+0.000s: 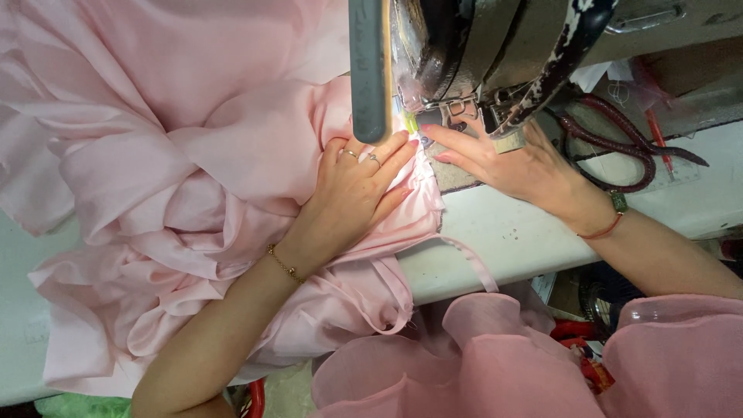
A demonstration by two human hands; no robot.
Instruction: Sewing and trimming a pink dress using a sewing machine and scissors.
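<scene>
My left hand (352,190) lies flat with fingers spread on a bunched pink fabric (193,155), pressing it to the table just left of the sewing machine's needle area. It wears rings and a gold bracelet. My right hand (503,159) rests on the same fabric's edge right of the presser foot (457,112), fingertips pinching the seam toward the needle. A red cord and a watch sit at that wrist. The dark sewing machine head (495,46) hangs over both hands and hides the needle.
The white table (526,232) runs to the right, its front edge near my body. Dark red-handled scissors (619,147) lie behind my right wrist. More pink fabric (480,356) hangs below the table edge. A thin pink strap (476,263) dangles over the edge.
</scene>
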